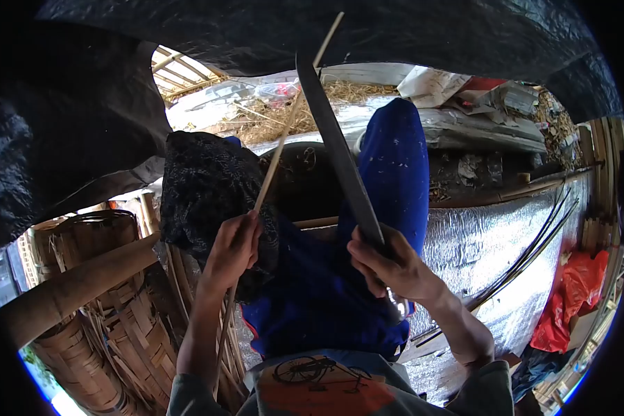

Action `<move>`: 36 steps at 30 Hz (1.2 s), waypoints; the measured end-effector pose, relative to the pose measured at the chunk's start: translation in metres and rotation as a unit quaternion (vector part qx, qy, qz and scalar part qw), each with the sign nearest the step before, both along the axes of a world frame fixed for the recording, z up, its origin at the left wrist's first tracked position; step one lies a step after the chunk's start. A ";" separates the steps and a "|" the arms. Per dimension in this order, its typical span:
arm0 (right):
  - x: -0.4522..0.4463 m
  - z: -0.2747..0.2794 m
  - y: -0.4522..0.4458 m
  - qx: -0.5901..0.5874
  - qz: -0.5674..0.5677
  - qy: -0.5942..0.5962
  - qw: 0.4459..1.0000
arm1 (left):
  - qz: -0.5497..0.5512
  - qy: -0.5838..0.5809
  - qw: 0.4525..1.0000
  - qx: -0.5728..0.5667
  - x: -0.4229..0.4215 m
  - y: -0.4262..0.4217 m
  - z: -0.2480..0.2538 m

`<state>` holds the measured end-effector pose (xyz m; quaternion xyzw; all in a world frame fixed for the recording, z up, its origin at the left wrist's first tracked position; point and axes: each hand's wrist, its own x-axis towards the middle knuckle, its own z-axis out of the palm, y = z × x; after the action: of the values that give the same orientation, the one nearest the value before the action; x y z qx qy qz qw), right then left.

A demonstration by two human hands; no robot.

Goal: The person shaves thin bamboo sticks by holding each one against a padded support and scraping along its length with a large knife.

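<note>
A long, thin strip of pale wood (279, 154) slants up from the left hand (233, 251), whose fingers are closed around it. Just beside its upper part stands a dark, flat metal blade (336, 149) — broad, slightly curved near the tip — with its lower end in the closed right hand (391, 266). Behind them are smooth blue trousers (396, 166) and a black patterned cloth (211, 201). Coarsely woven baskets (121, 333) stand at the left; crinkled silver sheeting (496, 243) and a glossy red plastic bag (577, 295) lie right.

Blue trousers (401, 166), black patterned cloth (208, 194), red plastic bag (577, 295), silvery sheet (492, 256)
</note>
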<state>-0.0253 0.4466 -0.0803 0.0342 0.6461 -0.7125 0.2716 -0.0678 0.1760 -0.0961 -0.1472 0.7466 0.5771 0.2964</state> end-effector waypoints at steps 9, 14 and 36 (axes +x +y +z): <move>-0.054 -0.082 -0.115 -0.086 -0.096 -0.191 0.973 | 0.161 0.079 0.965 -0.192 0.015 -0.098 0.019; -0.072 -0.126 -0.142 -0.032 -0.059 -0.188 0.980 | 0.043 0.207 0.856 -0.471 0.000 -0.105 0.007; -0.072 -0.103 -0.151 -0.298 -0.047 -0.048 0.952 | 0.203 0.098 0.970 0.087 -0.010 -0.089 0.058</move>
<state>-0.0969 0.2952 -0.1832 0.0164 0.3883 -0.8819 0.2669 -0.0781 0.0866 -0.0378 -0.2122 0.6735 0.6994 0.1105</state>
